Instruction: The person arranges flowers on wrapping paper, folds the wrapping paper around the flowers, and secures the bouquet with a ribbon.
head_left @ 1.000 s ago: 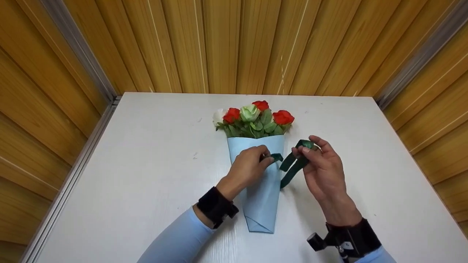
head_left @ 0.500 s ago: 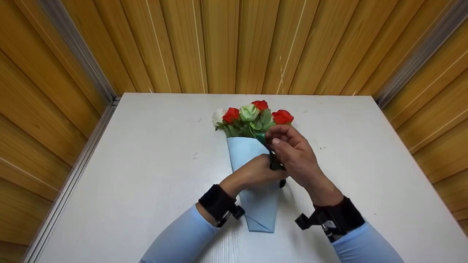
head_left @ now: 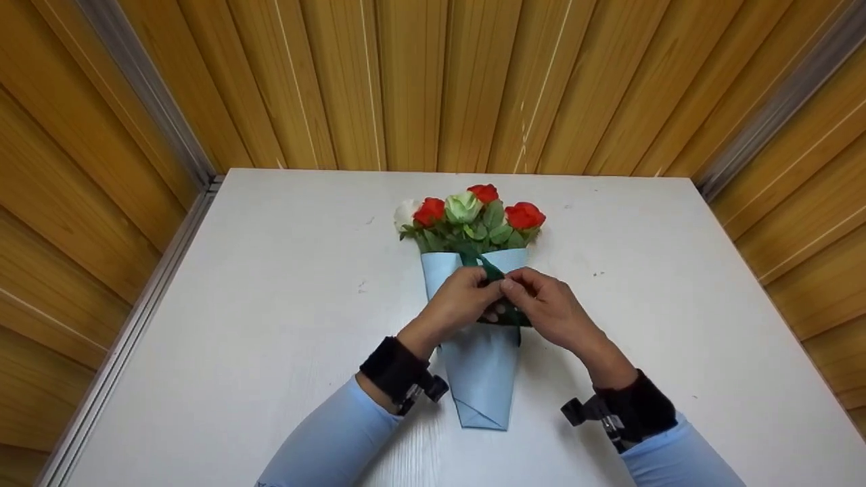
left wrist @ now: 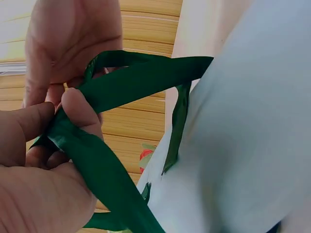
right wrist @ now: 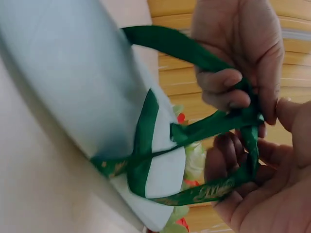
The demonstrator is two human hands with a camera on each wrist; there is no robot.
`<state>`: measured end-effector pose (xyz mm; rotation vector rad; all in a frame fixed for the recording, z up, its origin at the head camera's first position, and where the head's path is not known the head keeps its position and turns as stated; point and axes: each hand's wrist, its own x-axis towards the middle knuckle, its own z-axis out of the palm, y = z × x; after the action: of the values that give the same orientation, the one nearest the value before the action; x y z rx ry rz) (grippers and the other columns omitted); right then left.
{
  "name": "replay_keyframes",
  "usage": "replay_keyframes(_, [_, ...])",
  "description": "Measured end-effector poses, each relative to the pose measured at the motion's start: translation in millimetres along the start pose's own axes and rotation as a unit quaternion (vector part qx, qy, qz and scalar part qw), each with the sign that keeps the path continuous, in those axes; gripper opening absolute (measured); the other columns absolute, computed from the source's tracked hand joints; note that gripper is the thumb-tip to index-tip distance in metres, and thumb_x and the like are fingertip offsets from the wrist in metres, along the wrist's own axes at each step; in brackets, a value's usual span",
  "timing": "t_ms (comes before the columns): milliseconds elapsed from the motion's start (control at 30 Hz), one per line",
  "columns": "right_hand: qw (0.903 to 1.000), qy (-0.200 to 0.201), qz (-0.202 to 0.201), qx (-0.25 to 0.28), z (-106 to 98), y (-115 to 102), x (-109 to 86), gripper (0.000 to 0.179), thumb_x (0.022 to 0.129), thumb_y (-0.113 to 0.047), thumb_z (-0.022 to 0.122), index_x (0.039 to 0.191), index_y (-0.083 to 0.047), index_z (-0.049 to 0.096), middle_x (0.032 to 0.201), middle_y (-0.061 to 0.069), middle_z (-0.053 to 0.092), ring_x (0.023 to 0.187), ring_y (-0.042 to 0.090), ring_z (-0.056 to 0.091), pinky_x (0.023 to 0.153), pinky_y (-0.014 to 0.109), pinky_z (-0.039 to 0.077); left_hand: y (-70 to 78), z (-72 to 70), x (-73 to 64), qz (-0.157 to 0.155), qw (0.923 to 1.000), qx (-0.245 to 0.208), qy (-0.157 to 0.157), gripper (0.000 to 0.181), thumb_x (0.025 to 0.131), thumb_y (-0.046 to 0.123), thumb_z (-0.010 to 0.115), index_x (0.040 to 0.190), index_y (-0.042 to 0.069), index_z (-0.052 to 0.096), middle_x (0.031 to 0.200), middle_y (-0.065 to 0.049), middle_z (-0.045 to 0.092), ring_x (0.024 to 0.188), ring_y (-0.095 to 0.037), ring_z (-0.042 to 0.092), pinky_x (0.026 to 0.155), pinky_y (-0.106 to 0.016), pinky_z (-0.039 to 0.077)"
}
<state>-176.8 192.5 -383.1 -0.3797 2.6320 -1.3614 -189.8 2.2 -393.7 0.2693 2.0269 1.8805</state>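
A bouquet of red, white and pale green roses (head_left: 463, 208) lies on the table, wrapped in light blue paper (head_left: 482, 379). Over the upper part of the wrap, my left hand (head_left: 461, 297) pinches a dark green ribbon (head_left: 492, 268), its fingers close against the other hand. My right hand (head_left: 556, 312) pinches the same ribbon from the right side, fingertips meeting the left thumb. In the right wrist view the ribbon (right wrist: 214, 191) carries gold lettering and loops around both hands' fingers. The exact crossing of the strands is partly hidden behind the fingers.
The white table (head_left: 291, 270) carries the bouquet in its middle. Wood-patterned panels (head_left: 406, 81) rise behind and on both sides, with grey metal corner posts (head_left: 145, 88). A black wrist strap with a camera (head_left: 399, 379) sits on each forearm.
My right hand has come left from beside the bouquet, carrying ribbon across the wrap to meet the left hand. Ribbon now lies near the paper's top edge. The bouquet stays in place.
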Motion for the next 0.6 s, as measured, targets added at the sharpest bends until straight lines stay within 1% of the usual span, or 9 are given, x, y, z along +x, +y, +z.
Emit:
replay_keyframes(100, [0.9989,-0.010,-0.020,-0.042,-2.2,2.6,-3.1,0.030,0.106,-0.042,0.064,0.120,-0.016,0.073,0.091,0.000,0.071,0.085,0.017,0.062,0.078,0.032,0.049,-0.9,-2.0,-0.3,0.010,0.9999,0.009,0.008,0.023,0.104,0.025,0.069,0.095,0.005,0.076,0.075,0.000,0.067,0.068,-0.012,0.063,0.068,-0.030,0.057])
replay_keyframes(200, [0.9972,-0.007,-0.040,-0.062,-4.6,1.8,-5.4,0.025,0.102,-0.036,0.071,0.118,-0.017,0.073,0.074,-0.003,0.062,0.070,0.015,0.057,0.066,0.029,0.046,-1.1,-3.7,-1.6,0.016,0.9998,0.008,0.006,0.022,0.105,0.026,0.069,0.098,0.006,0.074,0.077,-0.001,0.068,0.068,-0.013,0.062,0.067,-0.029,0.054])
replay_keyframes(267, [0.9959,0.004,-0.049,-0.076,-5.1,0.8,-6.1,0.024,0.099,-0.034,0.075,0.117,-0.017,0.074,0.067,-0.005,0.054,0.065,0.014,0.052,0.062,0.028,0.041,-0.9,-4.6,-2.9,0.012,0.9999,-0.001,0.005,0.020,0.105,0.027,0.069,0.103,0.007,0.072,0.080,-0.002,0.069,0.068,-0.013,0.065,0.066,-0.028,0.054])
replay_keyframes(367, [0.9953,0.020,-0.053,-0.078,-4.4,-0.4,-6.6,0.021,0.098,-0.031,0.077,0.113,-0.017,0.077,0.067,-0.005,0.050,0.065,0.013,0.049,0.061,0.027,0.039,-1.0,-5.7,-4.2,-0.003,0.9999,-0.008,0.013,0.021,0.104,0.029,0.070,0.108,0.009,0.064,0.084,-0.004,0.072,0.068,-0.018,0.070,0.064,-0.027,0.057])
replay_keyframes(467, [0.9957,0.031,-0.051,-0.071,-2.9,-0.6,-6.2,0.012,0.098,-0.025,0.077,0.104,-0.015,0.079,0.069,-0.004,0.053,0.068,0.014,0.049,0.063,0.027,0.038,-1.0,-6.7,-5.4,-0.016,0.9996,-0.004,0.025,0.030,0.102,0.033,0.072,0.110,0.010,0.055,0.089,-0.007,0.074,0.067,-0.020,0.072,0.063,-0.030,0.060])
replay_keyframes(533, [0.9964,0.035,-0.047,-0.062,-1.9,-0.3,-5.6,0.008,0.099,-0.021,0.077,0.098,-0.014,0.080,0.071,-0.004,0.057,0.070,0.014,0.050,0.063,0.026,0.039,-1.0,-7.7,-6.9,-0.014,0.9991,0.021,0.034,0.035,0.101,0.036,0.074,0.111,0.011,0.051,0.094,-0.006,0.072,0.067,-0.019,0.073,0.064,-0.031,0.061])
replay_keyframes(600, [0.9970,0.038,-0.040,-0.055,-0.9,0.4,-4.5,0.009,0.099,-0.020,0.076,0.093,-0.014,0.080,0.072,-0.004,0.060,0.072,0.014,0.051,0.064,0.026,0.040,-0.6,-9.3,-9.8,-0.005,0.9973,0.060,0.043,0.039,0.099,0.039,0.075,0.111,0.012,0.050,0.098,-0.005,0.071,0.069,-0.016,0.072,0.064,-0.030,0.060])
